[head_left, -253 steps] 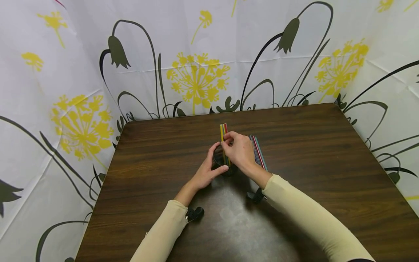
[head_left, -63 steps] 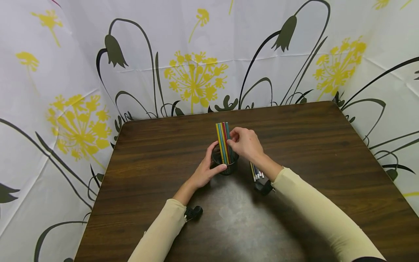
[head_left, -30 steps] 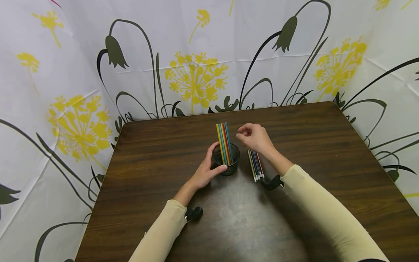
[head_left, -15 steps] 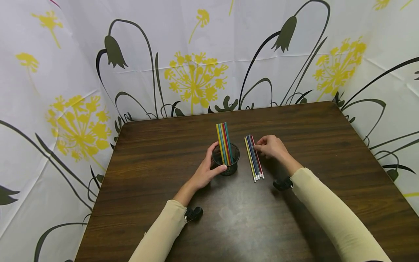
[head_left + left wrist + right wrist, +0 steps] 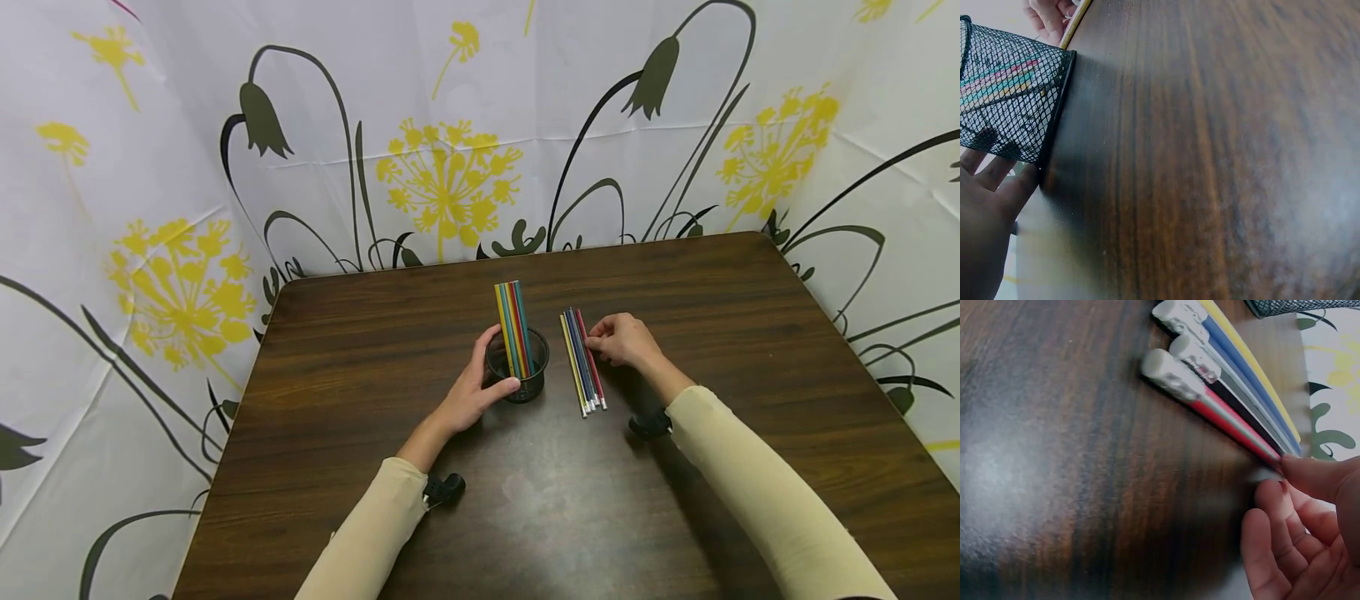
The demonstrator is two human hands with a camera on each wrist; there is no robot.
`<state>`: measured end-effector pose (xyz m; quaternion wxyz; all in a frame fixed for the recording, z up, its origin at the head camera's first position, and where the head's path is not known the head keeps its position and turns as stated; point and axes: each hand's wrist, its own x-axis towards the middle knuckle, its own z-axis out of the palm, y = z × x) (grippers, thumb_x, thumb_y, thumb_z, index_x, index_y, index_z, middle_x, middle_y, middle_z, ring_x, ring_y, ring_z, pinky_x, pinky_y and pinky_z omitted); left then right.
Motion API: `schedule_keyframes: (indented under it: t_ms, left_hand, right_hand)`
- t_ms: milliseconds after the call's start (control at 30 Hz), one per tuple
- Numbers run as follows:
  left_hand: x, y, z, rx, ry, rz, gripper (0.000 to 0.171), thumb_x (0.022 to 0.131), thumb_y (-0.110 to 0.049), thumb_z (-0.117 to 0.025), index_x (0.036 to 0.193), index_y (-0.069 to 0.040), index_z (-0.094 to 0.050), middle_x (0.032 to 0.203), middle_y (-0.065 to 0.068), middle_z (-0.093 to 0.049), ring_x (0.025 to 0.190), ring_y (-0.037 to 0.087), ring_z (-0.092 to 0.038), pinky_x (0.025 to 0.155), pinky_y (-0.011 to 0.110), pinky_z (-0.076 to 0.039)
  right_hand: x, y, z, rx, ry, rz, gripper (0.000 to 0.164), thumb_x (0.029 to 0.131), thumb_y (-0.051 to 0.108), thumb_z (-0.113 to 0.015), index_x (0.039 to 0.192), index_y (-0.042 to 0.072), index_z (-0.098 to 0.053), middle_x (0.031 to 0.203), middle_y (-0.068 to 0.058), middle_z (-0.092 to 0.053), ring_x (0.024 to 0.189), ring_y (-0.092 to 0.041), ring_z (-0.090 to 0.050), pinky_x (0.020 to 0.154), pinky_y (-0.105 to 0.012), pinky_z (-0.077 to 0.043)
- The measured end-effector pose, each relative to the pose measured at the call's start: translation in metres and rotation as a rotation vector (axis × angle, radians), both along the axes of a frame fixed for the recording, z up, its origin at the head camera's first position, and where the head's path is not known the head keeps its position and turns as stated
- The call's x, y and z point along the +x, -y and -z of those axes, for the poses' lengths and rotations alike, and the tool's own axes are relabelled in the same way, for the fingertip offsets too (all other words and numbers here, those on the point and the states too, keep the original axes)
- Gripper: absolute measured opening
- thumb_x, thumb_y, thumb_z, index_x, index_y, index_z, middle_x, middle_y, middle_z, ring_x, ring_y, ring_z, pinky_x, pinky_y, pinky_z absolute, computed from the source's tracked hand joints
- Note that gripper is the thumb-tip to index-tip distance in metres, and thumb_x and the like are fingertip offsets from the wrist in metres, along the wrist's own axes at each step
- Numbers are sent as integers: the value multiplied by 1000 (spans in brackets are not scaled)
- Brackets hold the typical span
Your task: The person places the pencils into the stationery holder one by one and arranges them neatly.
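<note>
My left hand (image 5: 471, 397) holds the black mesh pencil cup (image 5: 534, 389), thumb at the near rim and fingers around its far left side. Inside it lean several pencils (image 5: 513, 325), yellow, teal and red, side by side. To the right of the cup, a row of pencils (image 5: 576, 367) lies on the table, yellow, blue and dark, with white erasers toward me. The red pencil (image 5: 1222, 415) is at the right end of that row. My right hand (image 5: 627, 342) pinches it near its far end, thumb on top and the other fingers loosely curled below.
The brown wood-grain table (image 5: 360, 358) stretches around the cup and pencils. Behind it hangs a white curtain (image 5: 450, 108) with flower prints. Each wrist carries a small black camera, such as the left wrist camera (image 5: 446, 489).
Teal and red pencils have joined the bundle in the cup. My right hand has left the cup, moved right to the lying row, and nudged the red pencil slightly away from the others. The left hand stays.
</note>
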<state>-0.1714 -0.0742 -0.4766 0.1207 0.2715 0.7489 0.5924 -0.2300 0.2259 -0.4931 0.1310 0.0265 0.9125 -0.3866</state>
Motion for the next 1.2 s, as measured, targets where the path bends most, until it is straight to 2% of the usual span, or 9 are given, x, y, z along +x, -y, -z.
schedule_keyframes:
  t_ms: [200, 367, 467, 633, 767, 967, 1067, 1200]
  left_hand:
    - [0, -1, 1, 3, -5, -4, 80, 96, -8, -61, 156, -13, -9, 151, 23, -30, 135, 39, -36, 106, 61, -31]
    - [0, -2, 0, 3, -4, -6, 80, 96, -7, -61, 156, -12, -9, 152, 23, -29, 136, 38, -35, 107, 61, -30]
    - [0, -1, 0, 5, -2, -9, 80, 95, -7, -61, 156, -12, -10, 151, 23, -29, 136, 39, -34, 107, 61, -30]
    - [0, -1, 0, 4, -2, -10, 80, 95, -9, -62, 156, -12, -10, 151, 23, -30, 135, 39, -36, 107, 60, -30]
    - [0, -1, 0, 4, 1, -11, 80, 96, -10, -62, 156, -13, -10, 150, 23, -30, 135, 38, -36, 107, 60, -30]
    - [0, -2, 0, 7, 3, -12, 80, 95, -6, -61, 156, -12, -10, 151, 23, -30, 135, 39, -35, 107, 61, -30]
    - [0, -2, 0, 2, 7, -15, 80, 94, -6, -61, 156, -11, -10, 151, 23, -29, 136, 39, -34, 107, 61, -29]
    - [0, -1, 0, -5, 14, -19, 80, 94, -7, -62, 156, -10, -10, 151, 23, -30, 136, 38, -34, 108, 61, -29]
  right_hand:
    - [0, 1, -4, 43, 11, -22, 17, 89, 21, -72, 95, 6, -68, 77, -6, -67, 65, -17, -63, 56, -30, -54]
    - [2, 6, -13, 212, 10, -9, 14, 85, 24, -70, 92, 12, -68, 72, -2, -67, 60, -16, -62, 58, -35, -49]
    - [4, 9, -18, 327, 5, 4, 14, 81, 24, -69, 92, 15, -67, 71, -1, -65, 63, -19, -61, 58, -38, -45]
    - [5, 13, -21, 413, 0, -2, 13, 80, 21, -68, 91, 14, -67, 69, -2, -64, 72, -24, -59, 59, -40, -46]
    - [4, 10, -20, 395, 5, -8, 13, 79, 20, -66, 91, 15, -68, 71, -2, -64, 70, -24, -59, 57, -39, -46]
    - [3, -2, -21, 289, 56, -14, 14, 84, 23, -63, 95, 14, -66, 65, 1, -67, 59, -17, -63, 55, -37, -46]
    - [3, -5, -28, 262, 28, -4, 17, 85, 24, -63, 97, 13, -67, 63, 3, -66, 60, -17, -63, 58, -38, -45]
    - [4, -3, -45, 208, -60, 40, 19, 87, 26, -64, 99, 13, -68, 67, 3, -67, 66, -18, -63, 62, -39, -43]
